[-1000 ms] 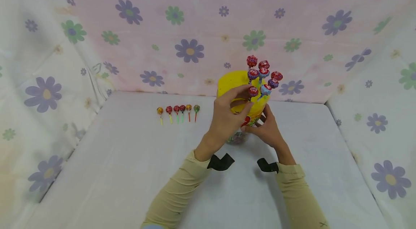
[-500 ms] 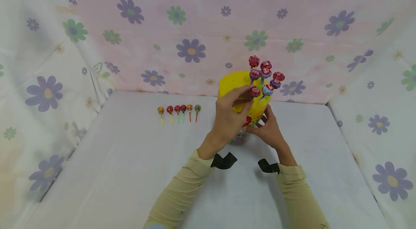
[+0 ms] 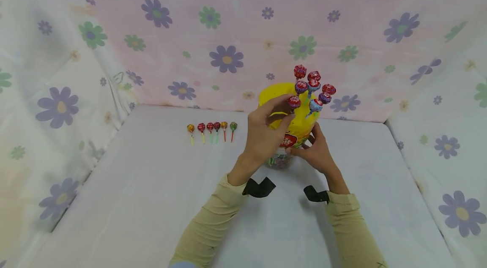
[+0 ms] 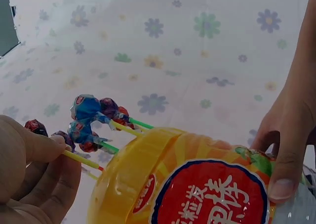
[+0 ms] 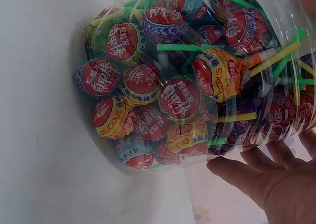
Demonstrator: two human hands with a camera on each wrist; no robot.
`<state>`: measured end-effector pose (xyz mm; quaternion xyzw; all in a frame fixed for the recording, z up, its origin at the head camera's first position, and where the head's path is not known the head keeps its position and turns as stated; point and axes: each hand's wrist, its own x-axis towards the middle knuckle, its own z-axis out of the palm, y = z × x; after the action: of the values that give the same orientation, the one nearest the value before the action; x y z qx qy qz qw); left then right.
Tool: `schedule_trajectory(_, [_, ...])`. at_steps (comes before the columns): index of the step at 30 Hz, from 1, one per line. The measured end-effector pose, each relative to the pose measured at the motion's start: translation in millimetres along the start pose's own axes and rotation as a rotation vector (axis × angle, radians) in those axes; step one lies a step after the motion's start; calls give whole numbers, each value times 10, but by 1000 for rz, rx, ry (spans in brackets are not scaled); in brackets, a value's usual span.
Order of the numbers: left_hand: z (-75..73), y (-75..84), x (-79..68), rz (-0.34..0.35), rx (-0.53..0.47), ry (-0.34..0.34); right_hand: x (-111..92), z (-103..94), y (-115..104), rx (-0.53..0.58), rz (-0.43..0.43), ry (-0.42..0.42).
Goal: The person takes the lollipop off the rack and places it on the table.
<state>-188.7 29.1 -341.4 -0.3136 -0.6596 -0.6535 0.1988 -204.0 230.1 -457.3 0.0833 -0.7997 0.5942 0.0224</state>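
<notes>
Jar (image 3: 288, 140): just right of centre, several lollipops (image 3: 313, 85) standing in its yellow lid (image 3: 273, 91)
Left hand (image 3: 264, 132): pinching one lollipop's stick (image 4: 82, 159)
Right hand (image 3: 318, 153): gripping the jar's side

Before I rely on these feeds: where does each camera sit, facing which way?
Head: on the head, forward and down at the table; sleeves, left hand, right hand show.
Left: on that wrist, facing red label and flowered cloth; both hands show.
Right: on that wrist, facing clear jar, lollipops inside; right hand shows.
Head and left share the yellow lid.
</notes>
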Motion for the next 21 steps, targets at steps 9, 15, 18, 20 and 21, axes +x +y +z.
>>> schedule_trajectory(9, [-247,-188,-140,-64,-26,53,-3,-1,-12,-11,10,2])
schedule_trajectory(15, [-511,-354,-219,-102,19,109,-1,-13,-11,3,1,-8])
schedule_trajectory(18, [-725,-473,-286,-155,58,137,-4,-12,-9,9,3,-13])
schedule_trajectory(20, [-903,-563,-342,-201,92,163,-6,-10,-6,11,2,-15])
schedule_trajectory(21, [-1002,-615,-373,-230,112,180,-7,-9,-4,12,2,-15])
